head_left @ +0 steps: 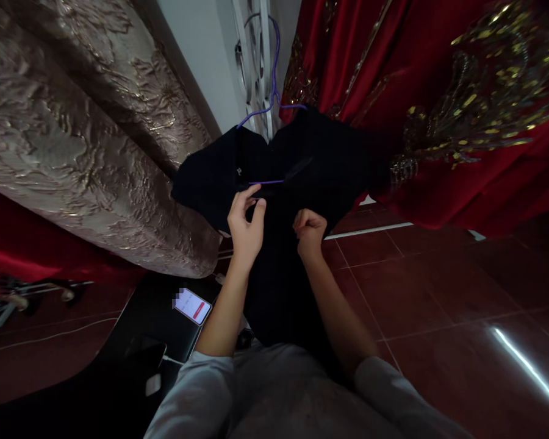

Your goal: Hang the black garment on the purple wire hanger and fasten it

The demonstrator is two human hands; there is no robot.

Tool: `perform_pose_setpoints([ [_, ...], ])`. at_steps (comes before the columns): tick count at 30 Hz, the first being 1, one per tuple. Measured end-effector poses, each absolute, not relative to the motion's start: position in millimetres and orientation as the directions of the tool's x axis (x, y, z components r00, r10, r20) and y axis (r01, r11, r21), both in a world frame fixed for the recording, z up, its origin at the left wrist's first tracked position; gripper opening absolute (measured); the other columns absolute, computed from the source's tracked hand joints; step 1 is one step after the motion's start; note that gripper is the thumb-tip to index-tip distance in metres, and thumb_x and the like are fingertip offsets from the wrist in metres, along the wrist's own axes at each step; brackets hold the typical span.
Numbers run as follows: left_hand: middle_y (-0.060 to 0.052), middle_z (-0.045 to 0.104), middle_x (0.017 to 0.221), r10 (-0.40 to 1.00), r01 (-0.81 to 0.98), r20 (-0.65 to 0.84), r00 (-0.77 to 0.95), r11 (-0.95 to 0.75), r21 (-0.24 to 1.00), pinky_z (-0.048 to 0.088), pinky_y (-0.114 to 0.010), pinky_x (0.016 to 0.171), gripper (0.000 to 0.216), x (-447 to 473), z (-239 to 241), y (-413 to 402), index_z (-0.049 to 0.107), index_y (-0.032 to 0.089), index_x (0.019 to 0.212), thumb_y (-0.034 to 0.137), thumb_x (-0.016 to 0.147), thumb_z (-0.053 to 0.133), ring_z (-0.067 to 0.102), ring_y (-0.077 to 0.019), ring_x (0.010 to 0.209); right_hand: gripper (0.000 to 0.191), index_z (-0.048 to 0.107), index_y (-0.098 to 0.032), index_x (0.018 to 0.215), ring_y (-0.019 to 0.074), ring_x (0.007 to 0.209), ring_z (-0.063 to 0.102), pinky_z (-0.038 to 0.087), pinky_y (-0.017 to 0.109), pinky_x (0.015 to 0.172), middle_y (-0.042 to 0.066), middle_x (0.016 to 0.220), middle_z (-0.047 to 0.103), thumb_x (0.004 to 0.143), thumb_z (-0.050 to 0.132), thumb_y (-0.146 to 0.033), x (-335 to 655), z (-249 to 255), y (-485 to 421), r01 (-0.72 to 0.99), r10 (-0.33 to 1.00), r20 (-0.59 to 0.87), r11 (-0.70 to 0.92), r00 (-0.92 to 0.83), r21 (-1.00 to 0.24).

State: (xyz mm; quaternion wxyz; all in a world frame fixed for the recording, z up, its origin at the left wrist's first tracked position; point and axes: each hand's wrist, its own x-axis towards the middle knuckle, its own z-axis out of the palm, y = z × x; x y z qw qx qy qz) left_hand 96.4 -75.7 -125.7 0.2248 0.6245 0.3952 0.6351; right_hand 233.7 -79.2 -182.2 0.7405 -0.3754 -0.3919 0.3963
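Note:
A black garment (320, 164) hangs on a purple hanger (274, 79) in front of me, its hook caught on a white rack. My left hand (246, 225) pinches the black fabric just below the hanger's purple bar. My right hand (309, 233) is closed in a fist on the garment's front, a little lower and to the right. Both forearms reach up from grey sleeves.
A red dress with gold embroidery (462, 110) hangs at the right. A beige brocade fabric (73, 134) hangs at the left. A lit phone (193, 305) lies on a black seat (132, 341) below. The floor is glossy red tile (439, 292).

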Motion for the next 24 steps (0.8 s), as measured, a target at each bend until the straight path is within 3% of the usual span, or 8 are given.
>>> perform_pose_setpoints([
  [2, -0.008, 0.070, 0.112, 0.756, 0.239, 0.629, -0.179, -0.587, 0.774, 0.055, -0.039, 0.097, 0.020, 95, -124, -84, 0.072, 0.027, 0.115, 0.036, 0.099, 0.063, 0.068, -0.0234, 0.106, 0.015, 0.036, -0.020, 0.051, 0.0099, 0.049, 0.035, 0.023, 0.024, 0.050, -0.003, 0.050, 0.039, 0.056, 0.050, -0.019, 229, -191, -76, -0.324, 0.897, 0.243, 0.370, 0.370, -0.871],
  [5, -0.005, 0.070, 0.103, 0.726, 0.245, 0.624, -0.289, -0.574, 0.782, 0.055, -0.037, 0.089, 0.010, 96, -120, -103, 0.073, 0.027, 0.104, 0.030, 0.098, 0.066, 0.067, -0.0218, 0.098, 0.004, 0.055, -0.019, 0.062, 0.0119, 0.055, 0.049, 0.035, 0.024, 0.054, -0.001, 0.058, 0.055, 0.066, 0.053, -0.020, 225, -190, -80, -0.371, 0.939, 0.185, 0.289, 0.291, -0.882],
  [7, -0.003, 0.068, 0.095, 0.718, 0.217, 0.595, -0.361, -0.556, 0.802, 0.053, -0.032, 0.078, 0.008, 99, -118, -115, 0.073, 0.026, 0.102, 0.025, 0.097, 0.067, 0.064, -0.0175, 0.083, 0.014, 0.062, -0.018, 0.069, 0.0131, 0.059, 0.054, 0.039, 0.025, 0.058, 0.001, 0.063, 0.060, 0.077, 0.052, -0.024, 223, -186, -88, -0.355, 0.961, 0.172, 0.242, 0.216, -0.903],
  [10, -0.002, 0.063, 0.089, 0.713, 0.170, 0.570, -0.409, -0.555, 0.815, 0.042, -0.023, 0.060, 0.012, 104, -117, -128, 0.073, 0.023, 0.104, 0.019, 0.093, 0.069, 0.049, -0.0100, 0.064, 0.025, 0.053, -0.019, 0.061, 0.0114, 0.056, 0.046, 0.033, 0.025, 0.056, 0.000, 0.059, 0.051, 0.084, 0.045, -0.026, 221, -184, -101, -0.234, 0.956, 0.222, 0.264, 0.192, -0.936],
  [14, -0.002, 0.061, 0.090, 0.706, 0.122, 0.586, -0.398, -0.592, 0.796, 0.035, -0.018, 0.056, 0.016, 107, -115, -135, 0.073, 0.020, 0.104, 0.014, 0.089, 0.071, 0.043, -0.0075, 0.064, 0.025, 0.038, -0.021, 0.057, 0.0102, 0.053, 0.029, 0.022, 0.026, 0.053, -0.004, 0.056, 0.031, 0.081, 0.042, -0.023, 222, -188, -107, -0.141, 0.926, 0.251, 0.299, 0.284, -0.944],
  [18, -0.002, 0.061, 0.092, 0.699, 0.067, 0.584, -0.413, -0.616, 0.785, 0.034, -0.017, 0.053, 0.021, 108, -112, -138, 0.072, 0.021, 0.107, 0.014, 0.086, 0.074, 0.042, -0.0076, 0.064, 0.027, 0.045, -0.020, 0.058, 0.0103, 0.055, 0.033, 0.024, 0.027, 0.055, -0.003, 0.057, 0.036, 0.085, 0.046, -0.025, 228, -187, -107, -0.114, 0.922, 0.239, 0.284, 0.306, -0.952],
  [21, -0.003, 0.062, 0.095, 0.719, 0.032, 0.581, -0.382, -0.618, 0.786, 0.035, -0.017, 0.051, 0.024, 110, -110, -142, 0.071, 0.021, 0.109, 0.015, 0.086, 0.076, 0.043, -0.0074, 0.063, 0.036, 0.061, -0.017, 0.066, 0.0107, 0.055, 0.042, 0.031, 0.026, 0.058, -0.002, 0.057, 0.046, 0.092, 0.056, -0.041, 232, -182, -108, -0.076, 0.975, 0.174, 0.186, 0.141, -0.980],
  [24, -0.003, 0.063, 0.096, 0.754, 0.015, 0.578, -0.310, -0.604, 0.796, 0.038, -0.016, 0.051, 0.023, 115, -109, -147, 0.072, 0.021, 0.108, 0.015, 0.086, 0.076, 0.044, -0.0066, 0.062, 0.050, 0.065, -0.016, 0.071, 0.0112, 0.055, 0.048, 0.037, 0.026, 0.061, -0.001, 0.055, 0.052, 0.095, 0.056, -0.060, 236, -179, -109, 0.010, 0.995, 0.085, 0.084, 0.059, -0.996],
])
